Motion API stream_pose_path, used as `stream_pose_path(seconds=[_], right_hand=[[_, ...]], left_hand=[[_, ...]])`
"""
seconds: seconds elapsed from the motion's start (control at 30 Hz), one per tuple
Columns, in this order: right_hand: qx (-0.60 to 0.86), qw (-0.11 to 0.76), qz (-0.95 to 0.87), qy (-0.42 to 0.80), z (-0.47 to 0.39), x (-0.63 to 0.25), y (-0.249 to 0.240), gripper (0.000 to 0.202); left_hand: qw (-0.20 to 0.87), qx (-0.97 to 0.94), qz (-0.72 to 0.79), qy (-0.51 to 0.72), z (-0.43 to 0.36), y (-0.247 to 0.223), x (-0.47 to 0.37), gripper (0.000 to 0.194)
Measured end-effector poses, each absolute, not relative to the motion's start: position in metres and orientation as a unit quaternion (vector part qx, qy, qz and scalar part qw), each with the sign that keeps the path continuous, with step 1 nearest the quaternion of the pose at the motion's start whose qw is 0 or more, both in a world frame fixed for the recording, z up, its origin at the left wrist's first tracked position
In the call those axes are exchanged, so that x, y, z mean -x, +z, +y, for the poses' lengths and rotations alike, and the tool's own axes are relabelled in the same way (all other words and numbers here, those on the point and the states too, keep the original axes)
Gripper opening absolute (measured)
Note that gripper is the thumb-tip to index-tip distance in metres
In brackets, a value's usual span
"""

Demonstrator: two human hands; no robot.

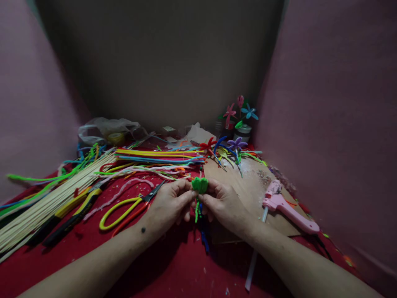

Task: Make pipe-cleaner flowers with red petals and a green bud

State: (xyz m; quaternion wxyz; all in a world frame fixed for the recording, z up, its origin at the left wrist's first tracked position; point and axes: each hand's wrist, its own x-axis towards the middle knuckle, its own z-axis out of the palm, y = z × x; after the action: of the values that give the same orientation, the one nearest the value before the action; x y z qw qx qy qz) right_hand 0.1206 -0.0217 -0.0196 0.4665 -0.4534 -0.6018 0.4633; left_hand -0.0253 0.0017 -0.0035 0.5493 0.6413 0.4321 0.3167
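Note:
A bright green fuzzy piece (200,185) is pinched between my two hands at the centre, with a twisted green tail hanging below it. My left hand (173,199) grips its left side with thumb and fingertips. On its right side, my right hand (221,203) closes on it the same way. Below the hands a dark blue fuzzy stem (204,241) shows against the red cloth (173,265). Yellow-and-red-handled scissors (124,209) lie just left of my left hand, their blades pointing towards it.
A pink glue gun (288,209) rests on a brown board (248,182) at right. Pliers (77,211), wooden sticks (58,194) and coloured pipe cleaners (158,155) lie left. Finished fuzzy flowers (237,145) sit behind, near a lidded jar (243,131) and a plastic bag (105,128).

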Motion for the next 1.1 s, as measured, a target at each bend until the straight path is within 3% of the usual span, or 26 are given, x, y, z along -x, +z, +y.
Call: stream_pose_path(seconds=[0.27, 0.6, 0.87, 1.1], right_hand=[[0.420, 0.499, -0.672, 0.351, -0.021, -0.124, -0.022, 0.030], [0.443, 0.475, -0.709, 0.275, -0.023, -0.126, -0.023, 0.045], [0.435, 0.487, -0.696, 0.298, -0.022, -0.127, -0.030, 0.048], [0.407, 0.510, -0.650, 0.390, -0.022, -0.124, -0.026, 0.031]], left_hand=[[0.529, -0.659, 0.444, 0.300, 0.004, -0.008, 0.026, 0.020], [0.521, -0.661, 0.437, 0.318, 0.002, -0.005, 0.024, 0.018], [0.526, -0.664, 0.433, 0.307, -0.001, -0.003, 0.025, 0.019], [0.535, -0.665, 0.412, 0.318, 0.000, -0.005, 0.025, 0.019]])
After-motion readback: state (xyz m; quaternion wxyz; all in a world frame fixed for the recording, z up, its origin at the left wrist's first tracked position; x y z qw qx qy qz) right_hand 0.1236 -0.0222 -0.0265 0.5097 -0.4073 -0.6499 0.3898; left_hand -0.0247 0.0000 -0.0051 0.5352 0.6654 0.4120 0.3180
